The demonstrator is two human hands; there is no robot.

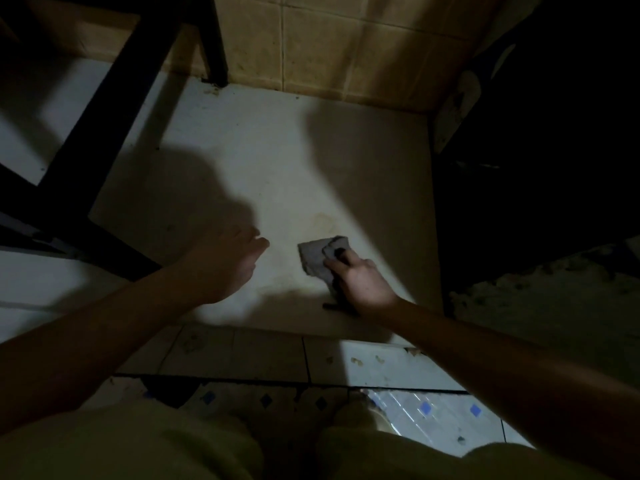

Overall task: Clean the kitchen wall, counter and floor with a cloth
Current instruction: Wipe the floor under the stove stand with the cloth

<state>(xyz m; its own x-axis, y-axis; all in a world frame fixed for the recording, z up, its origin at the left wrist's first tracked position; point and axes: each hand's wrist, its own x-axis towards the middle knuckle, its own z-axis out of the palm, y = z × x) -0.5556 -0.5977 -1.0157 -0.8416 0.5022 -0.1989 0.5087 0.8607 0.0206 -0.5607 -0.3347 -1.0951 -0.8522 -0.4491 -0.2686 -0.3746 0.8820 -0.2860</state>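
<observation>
A grey folded cloth (pixel 317 256) lies on the pale floor slab (pixel 277 161), just in front of a faint brownish stain (pixel 323 221). My right hand (pixel 358 282) presses on the cloth's near right part, one finger stretched over it and the rest curled around its edge. My left hand (pixel 230 259) hovers or rests to the cloth's left, fingers relaxed and holding nothing. Beige wall tiles (pixel 329 46) rise behind the slab.
A black metal frame (pixel 86 143) with a leg (pixel 216 39) stands at the left. A dark object fills the right side, with rough broken concrete (pixel 540 299) beneath it. Patterned floor tiles (pixel 429 414) lie near my knees. The light is dim with heavy shadows.
</observation>
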